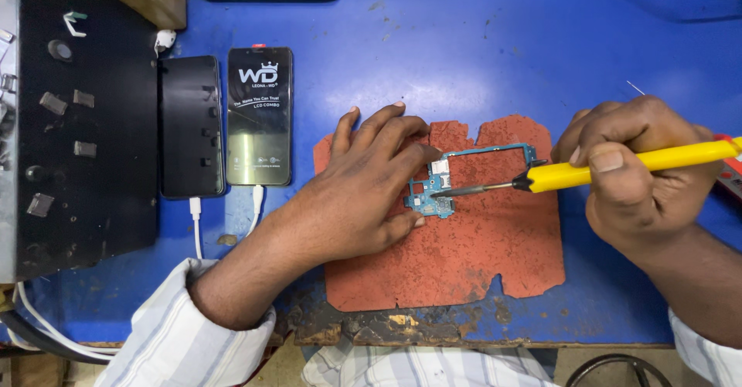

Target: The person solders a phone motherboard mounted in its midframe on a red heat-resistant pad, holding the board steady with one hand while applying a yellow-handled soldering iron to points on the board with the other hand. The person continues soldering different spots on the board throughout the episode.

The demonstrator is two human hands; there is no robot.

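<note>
Two dark flat phones lie cabled at left on the blue bench. The left hand, fingers spread, presses the teal circuit board onto a worn red mat. The right hand grips a yellow-handled soldering iron, its tip touching the board.

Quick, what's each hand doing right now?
Left hand: open, flat, pressing the circuit board down.
Right hand: closed around the yellow soldering iron.
</note>
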